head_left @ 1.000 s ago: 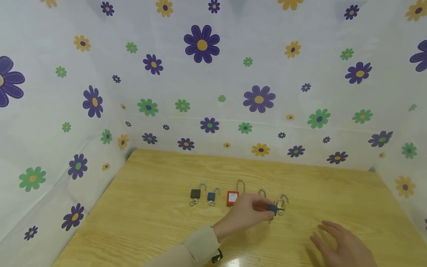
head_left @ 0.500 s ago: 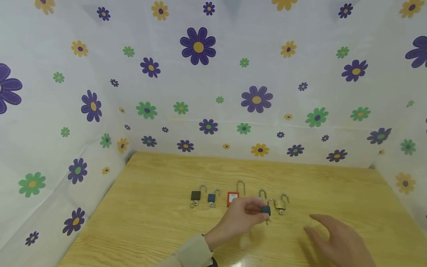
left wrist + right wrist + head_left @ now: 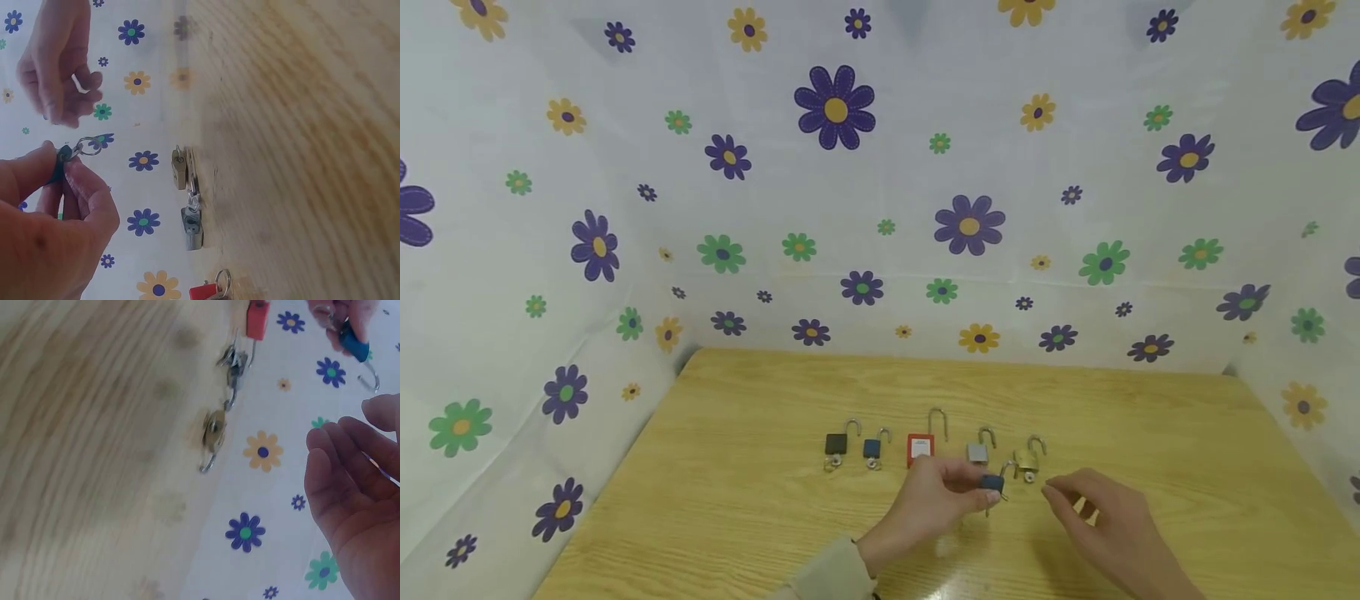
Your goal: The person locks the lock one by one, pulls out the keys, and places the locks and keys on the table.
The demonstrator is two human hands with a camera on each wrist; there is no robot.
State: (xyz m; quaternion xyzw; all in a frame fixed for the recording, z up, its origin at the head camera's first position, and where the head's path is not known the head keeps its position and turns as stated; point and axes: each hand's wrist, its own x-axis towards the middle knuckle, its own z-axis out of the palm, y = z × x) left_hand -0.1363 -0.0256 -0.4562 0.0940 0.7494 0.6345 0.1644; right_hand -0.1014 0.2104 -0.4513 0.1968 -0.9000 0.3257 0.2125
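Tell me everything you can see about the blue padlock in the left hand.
The blue padlock has a blue body, pinched and partly covered by the left hand, and a silvery, metallic-looking shackle standing open with one end free. A silvery ring shows at the end opposite the shackle. It is held tilted above the wooden-looking table; the right hand is near but not touching it.

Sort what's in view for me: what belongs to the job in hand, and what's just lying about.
In the job:
- held blue padlock, gripped by the left hand
- right hand, nearby, holding nothing

Lying on the wooden table, apparently not in use now:
- black padlock
- second blue padlock
- red padlock
- silver padlock
- brass padlock
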